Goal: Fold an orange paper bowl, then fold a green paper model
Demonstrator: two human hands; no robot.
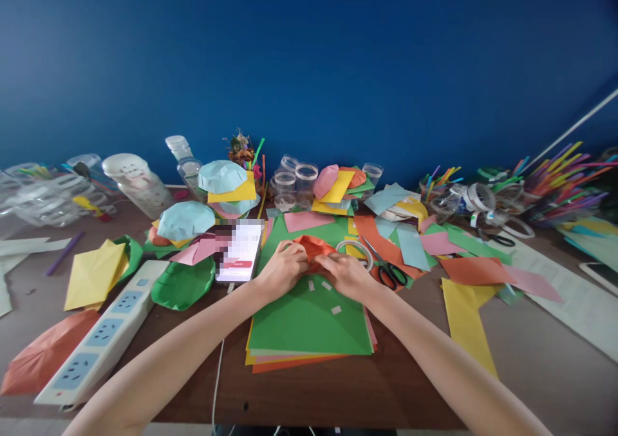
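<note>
My left hand point(283, 267) and my right hand point(346, 275) meet over an orange folded paper piece point(313, 246), fingers pinched on its edges from both sides. The piece rests above a stack of coloured sheets topped by a green sheet point(309, 320). Small white tape bits point(327, 286) lie on the green sheet just below my hands. A roll of clear tape point(356, 250) and black-handled scissors point(390, 271) sit right beside my right hand. A phone point(239, 252) lies left of my left hand.
A white power strip point(103, 333) lies at the left front, with an orange paper shape point(46, 352), yellow paper point(94, 274) and green paper shape point(183, 284) around it. Plastic cups point(295, 185), light blue paper domes point(186, 220) and coloured straws point(562, 178) line the back. Loose paper scraps cover the right side.
</note>
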